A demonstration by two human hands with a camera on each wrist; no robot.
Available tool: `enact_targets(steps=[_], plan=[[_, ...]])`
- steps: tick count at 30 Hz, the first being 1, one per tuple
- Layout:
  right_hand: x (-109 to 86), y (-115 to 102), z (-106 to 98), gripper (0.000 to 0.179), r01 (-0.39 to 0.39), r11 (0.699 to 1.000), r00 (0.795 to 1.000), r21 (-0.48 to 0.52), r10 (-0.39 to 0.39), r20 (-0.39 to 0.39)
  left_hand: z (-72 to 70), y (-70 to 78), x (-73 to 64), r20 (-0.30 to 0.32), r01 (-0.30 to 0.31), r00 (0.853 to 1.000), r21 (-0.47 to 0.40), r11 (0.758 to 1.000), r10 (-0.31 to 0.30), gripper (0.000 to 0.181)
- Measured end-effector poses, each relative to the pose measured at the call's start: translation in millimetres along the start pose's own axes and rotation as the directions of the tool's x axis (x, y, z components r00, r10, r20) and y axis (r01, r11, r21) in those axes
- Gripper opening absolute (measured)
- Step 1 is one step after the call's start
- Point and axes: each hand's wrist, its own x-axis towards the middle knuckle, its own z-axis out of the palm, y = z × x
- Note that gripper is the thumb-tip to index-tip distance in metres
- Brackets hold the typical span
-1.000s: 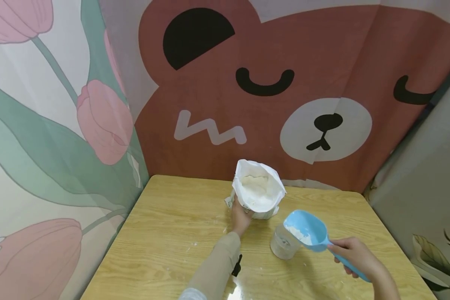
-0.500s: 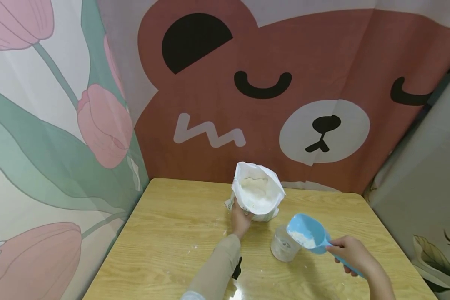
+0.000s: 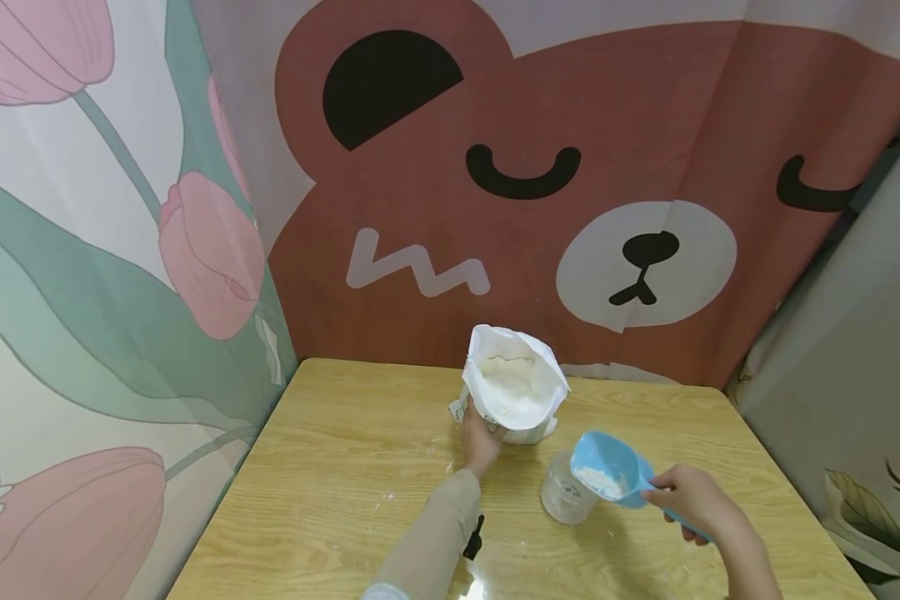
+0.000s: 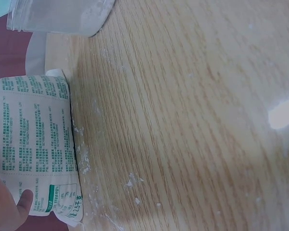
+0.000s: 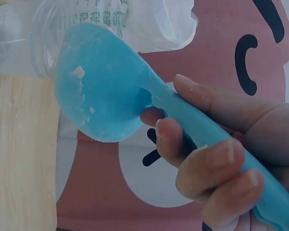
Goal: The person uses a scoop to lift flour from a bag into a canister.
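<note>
A white bag stands at the back of the table, its top wide open and white powder inside. My left hand grips its near left side; the left wrist view shows the thumb against the green-printed bag wall. My right hand holds a light blue scoop by its handle, fingers curled round it. White powder lies in the bowl, toward its near left edge. Beneath that edge, a clear jar stands upright on the table. In the right wrist view, the scoop's underside overlaps the jar's mouth.
The wooden table carries specks of spilled powder near the bag. A curtain with a bear print hangs behind the back edge. A tulip-print curtain hangs along the left side.
My right hand has shifted a little to the left with the scoop, which sits slightly lower and nearer over the jar. The left hand stays on the bag.
</note>
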Motion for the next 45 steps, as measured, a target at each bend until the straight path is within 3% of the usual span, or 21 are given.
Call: enact_targets(steps=[9, 20, 37, 45], plan=[[0.4, -12, -1, 0.033, 0.052, 0.985, 0.998, -0.164, -0.056, -0.019, 0.5, -0.3, -0.6, 0.015, 0.011, 1.0, -0.001, 1.0, -0.011, 0.081], [5.8, -25, 0, 0.033, 0.059, 0.951, 0.997, -0.305, -0.068, -0.021, 0.2, -0.8, 0.0, 0.028, 0.015, 0.999, -0.014, 1.0, -0.015, 0.08], [9.5, -40, 1, 0.03, 0.024, 0.92, 0.998, -0.392, -0.046, -0.048, -1.0, 1.1, 0.1, 0.035, 0.051, 0.998, -0.001, 0.999, -0.051, 0.081], [13.7, -43, 2, 0.03, 0.054, 0.868, 0.992, -0.494, -0.104, -0.074, -1.1, 0.9, 0.3, 0.032, 0.052, 0.998, 0.013, 0.999, -0.052, 0.081]])
